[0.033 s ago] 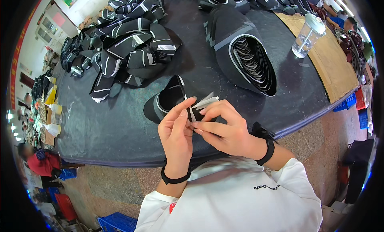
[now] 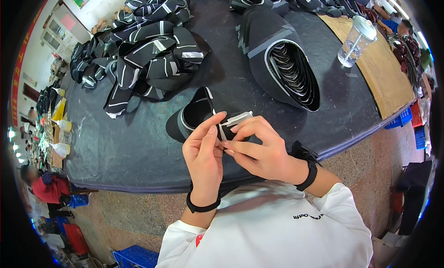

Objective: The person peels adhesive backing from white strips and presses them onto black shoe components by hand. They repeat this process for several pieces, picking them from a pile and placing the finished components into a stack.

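Note:
A black shoe upper (image 2: pixel 176 127) with pale reinforcing strips lies at the near edge of the table, its curved toe to the left. My left hand (image 2: pixel 203 155) is closed on its near side, thumb and forefinger beside a pale strip. Close by on the right, my right hand (image 2: pixel 261 150) pinches the other end of the upper, fingertips almost meeting the left ones. A whitish tape strip (image 2: pixel 239 118) stands along the top edge above my right fingers. Where the fingertips meet, they cover what lies between them.
Loose black uppers (image 2: pixel 157 53) are heaped at the back left. A nested stack of uppers (image 2: pixel 259 69) lies ahead on the dark table (image 2: pixel 120 152). To the right, a clear plastic cup (image 2: pixel 354 44) stands by a cardboard sheet (image 2: pixel 377 78). Blue baskets (image 2: pixel 135 257) sit on the floor.
The pale strip's raised flap above my right fingers now lies flatter against the upper's edge. Both hands keep nearly the same place.

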`<state>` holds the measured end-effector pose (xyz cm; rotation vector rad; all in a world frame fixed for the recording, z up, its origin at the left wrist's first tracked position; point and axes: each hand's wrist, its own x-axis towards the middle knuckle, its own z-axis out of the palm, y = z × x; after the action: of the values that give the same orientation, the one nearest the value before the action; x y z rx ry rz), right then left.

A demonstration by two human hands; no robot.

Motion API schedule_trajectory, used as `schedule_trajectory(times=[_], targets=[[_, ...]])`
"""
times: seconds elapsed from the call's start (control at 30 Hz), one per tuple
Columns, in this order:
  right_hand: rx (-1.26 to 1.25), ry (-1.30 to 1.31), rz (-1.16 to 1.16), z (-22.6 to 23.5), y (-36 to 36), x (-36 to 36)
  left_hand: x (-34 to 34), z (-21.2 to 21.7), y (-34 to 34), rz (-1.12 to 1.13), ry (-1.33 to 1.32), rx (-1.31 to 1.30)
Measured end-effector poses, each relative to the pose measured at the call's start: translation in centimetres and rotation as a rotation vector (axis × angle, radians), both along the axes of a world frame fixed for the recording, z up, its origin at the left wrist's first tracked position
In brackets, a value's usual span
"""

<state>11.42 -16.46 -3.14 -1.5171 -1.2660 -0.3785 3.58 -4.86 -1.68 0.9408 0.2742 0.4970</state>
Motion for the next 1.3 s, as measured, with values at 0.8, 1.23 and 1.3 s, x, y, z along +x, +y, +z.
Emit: schedule_trajectory(times=[0.8, 1.23, 1.3], targets=[[0.031, -0.115, -0.064, -1.0, 0.2, 0.0, 0.8, 0.3, 0.1, 0.018, 0.039, -0.022], [0.033, -0.126, -0.030, -0.6, 0.0, 0.1, 0.6, 0.5, 0.5, -0.039, 0.041, -0.126], [0.031, -0.130, -0.035, -0.6, -0.1, 0.2, 0.7, 0.6, 0.6, -0.058, 0.034, -0.153]])
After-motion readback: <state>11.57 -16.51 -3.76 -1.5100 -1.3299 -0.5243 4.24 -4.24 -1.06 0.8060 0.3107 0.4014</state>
